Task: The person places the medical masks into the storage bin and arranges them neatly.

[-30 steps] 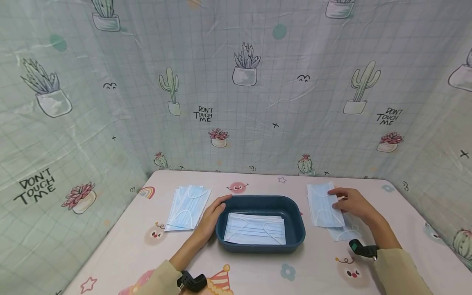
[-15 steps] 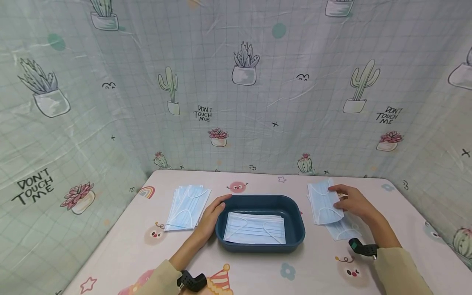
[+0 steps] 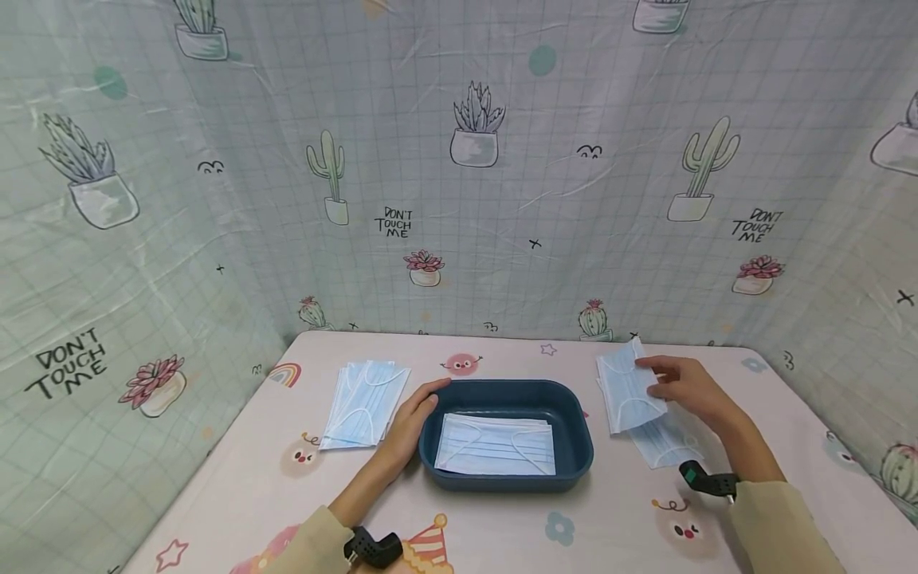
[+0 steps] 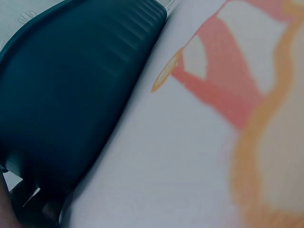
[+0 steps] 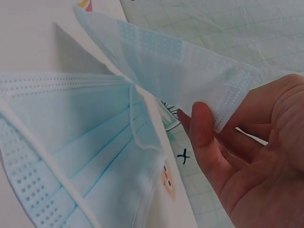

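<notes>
In the head view my right hand point(image 3: 684, 388) pinches the edge of a light-blue pleated face mask point(image 3: 625, 388) between thumb and fingers, its far corner tilted up. The right wrist view shows a lifted mask point(image 5: 156, 59) at the thumb, with a lower mask point(image 5: 90, 142) and its ear loops beneath. Another face mask point(image 3: 663, 443) lies partly covered under the held one. My left hand point(image 3: 406, 426) rests along the left side of a dark blue plastic bin point(image 3: 502, 483), fingertips at its rim. Several masks point(image 3: 495, 448) lie stacked flat inside the bin.
A fanned stack of face masks point(image 3: 366, 405) lies on the table left of the bin. The pale pink, cartoon-printed tablecloth point(image 3: 502, 538) reaches back to a cactus-print curtain point(image 3: 531, 191), which also hangs at both sides.
My right hand has raised and tilted the pinched mask, shifting it slightly up and left, so more of the mask underneath shows. The left hand and bin have stayed put.
</notes>
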{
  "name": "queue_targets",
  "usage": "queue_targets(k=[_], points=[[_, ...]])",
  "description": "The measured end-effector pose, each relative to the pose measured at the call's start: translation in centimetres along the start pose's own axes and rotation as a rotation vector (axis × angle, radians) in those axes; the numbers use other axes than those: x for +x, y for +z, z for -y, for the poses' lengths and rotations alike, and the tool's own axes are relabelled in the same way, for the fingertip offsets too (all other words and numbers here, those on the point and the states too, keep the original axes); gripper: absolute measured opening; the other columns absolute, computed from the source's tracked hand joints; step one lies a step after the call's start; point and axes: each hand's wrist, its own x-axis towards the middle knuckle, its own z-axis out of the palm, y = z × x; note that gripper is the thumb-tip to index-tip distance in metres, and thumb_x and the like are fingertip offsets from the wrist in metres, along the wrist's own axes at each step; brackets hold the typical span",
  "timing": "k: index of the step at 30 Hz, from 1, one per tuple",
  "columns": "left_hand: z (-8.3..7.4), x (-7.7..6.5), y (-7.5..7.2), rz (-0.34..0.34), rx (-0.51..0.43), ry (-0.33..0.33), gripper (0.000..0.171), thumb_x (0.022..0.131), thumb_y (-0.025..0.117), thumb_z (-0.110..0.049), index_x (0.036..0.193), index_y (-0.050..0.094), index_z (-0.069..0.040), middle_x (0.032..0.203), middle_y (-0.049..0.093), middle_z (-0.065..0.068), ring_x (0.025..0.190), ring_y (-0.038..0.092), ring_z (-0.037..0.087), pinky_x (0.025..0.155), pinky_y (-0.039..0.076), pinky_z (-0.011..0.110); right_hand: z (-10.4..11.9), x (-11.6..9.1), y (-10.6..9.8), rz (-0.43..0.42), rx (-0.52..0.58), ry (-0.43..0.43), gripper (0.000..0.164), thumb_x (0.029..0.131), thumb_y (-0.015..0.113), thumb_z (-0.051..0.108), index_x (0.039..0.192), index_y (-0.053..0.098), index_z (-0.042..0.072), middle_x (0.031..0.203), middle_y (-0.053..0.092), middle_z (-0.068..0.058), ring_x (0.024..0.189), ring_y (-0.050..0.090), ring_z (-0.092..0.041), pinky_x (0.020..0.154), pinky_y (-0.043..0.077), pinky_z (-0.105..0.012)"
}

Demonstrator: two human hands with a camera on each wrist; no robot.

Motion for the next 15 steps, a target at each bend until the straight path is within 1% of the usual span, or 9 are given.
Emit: queue_targets(k=[2, 5, 6, 7, 10, 13, 14, 15], points=[[-0.1, 0.0, 0.0, 0.000, 0.000, 0.007, 0.039, 0.111, 0.042, -0.027, 0.146, 0.057, -0.026, 0.157, 0.053, 0.000, 0.154, 0.037, 0.025, 0.129, 0.022, 0.054, 0.2, -0.1, -0.1, -0.020, 0.005, -0.023, 0.054, 0.095, 0.066, 0.006, 0.146, 0.053, -0.005, 0.151, 0.046, -0.036, 0.117, 0.056, -0.044, 0.084, 0.058, -0.029], [-0.1, 0.0, 0.0, 0.003, -0.001, 0.011, 0.039, 0.111, 0.041, -0.028, 0.147, 0.057, -0.025, 0.157, 0.052, 0.001, 0.154, 0.037, 0.025, 0.129, 0.021, 0.055, 0.5, -0.2, -0.4, -0.040, 0.022, -0.040, 0.053, 0.096, 0.065, 0.006, 0.146, 0.052, -0.005, 0.150, 0.047, -0.036, 0.119, 0.056, -0.043, 0.081, 0.055, -0.021], [-0.1, 0.0, 0.0, 0.003, 0.000, 0.012, 0.039, 0.111, 0.041, -0.028, 0.147, 0.057, -0.025, 0.157, 0.052, 0.001, 0.154, 0.037, 0.025, 0.129, 0.021, 0.055, 0.7, -0.2, -0.5, -0.044, 0.025, -0.044, 0.054, 0.096, 0.065, 0.007, 0.146, 0.051, -0.005, 0.151, 0.046, -0.036, 0.120, 0.056, -0.044, 0.081, 0.055, -0.020], [-0.1, 0.0, 0.0, 0.003, -0.001, 0.012, 0.039, 0.111, 0.041, -0.028, 0.147, 0.057, -0.025, 0.157, 0.052, 0.001, 0.154, 0.037, 0.025, 0.130, 0.021, 0.054, 0.8, -0.3, -0.5, -0.046, 0.028, -0.045, 0.055, 0.096, 0.065, 0.007, 0.147, 0.051, -0.005, 0.151, 0.046, -0.036, 0.120, 0.055, -0.045, 0.084, 0.057, -0.023], [0.0, 0.1, 0.0, 0.002, 0.003, 0.009, 0.039, 0.111, 0.041, -0.028, 0.146, 0.057, -0.025, 0.157, 0.052, 0.000, 0.154, 0.037, 0.025, 0.130, 0.022, 0.054, 1.3, -0.3, -0.8, -0.056, 0.033, -0.040, 0.057, 0.096, 0.066, 0.009, 0.149, 0.049, -0.004, 0.152, 0.045, -0.035, 0.120, 0.054, -0.043, 0.083, 0.056, -0.019], [0.0, 0.1, 0.0, 0.001, 0.006, 0.000, 0.038, 0.111, 0.041, -0.027, 0.146, 0.057, -0.026, 0.157, 0.052, 0.000, 0.154, 0.038, 0.025, 0.130, 0.022, 0.053, 1.9, -0.3, -1.0, -0.066, 0.035, -0.038, 0.059, 0.096, 0.067, 0.011, 0.150, 0.048, -0.003, 0.152, 0.045, -0.034, 0.119, 0.054, -0.041, 0.080, 0.056, -0.020], [0.0, 0.1, 0.0, 0.001, 0.009, -0.003, 0.039, 0.111, 0.041, -0.027, 0.146, 0.057, -0.026, 0.157, 0.052, 0.000, 0.154, 0.038, 0.025, 0.130, 0.022, 0.053, 2.1, -0.4, -1.1, -0.068, 0.038, -0.037, 0.059, 0.096, 0.067, 0.012, 0.150, 0.048, -0.003, 0.152, 0.045, -0.034, 0.118, 0.054, -0.040, 0.077, 0.053, -0.017], [0.0, 0.0, 0.0, 0.001, 0.014, 0.003, 0.039, 0.111, 0.041, -0.027, 0.146, 0.057, -0.025, 0.157, 0.052, 0.001, 0.154, 0.038, 0.026, 0.129, 0.022, 0.055, 2.2, -0.4, -1.2, -0.070, 0.038, -0.034, 0.059, 0.097, 0.067, 0.013, 0.151, 0.048, -0.002, 0.152, 0.046, -0.034, 0.117, 0.054, -0.039, 0.077, 0.053, -0.018]])
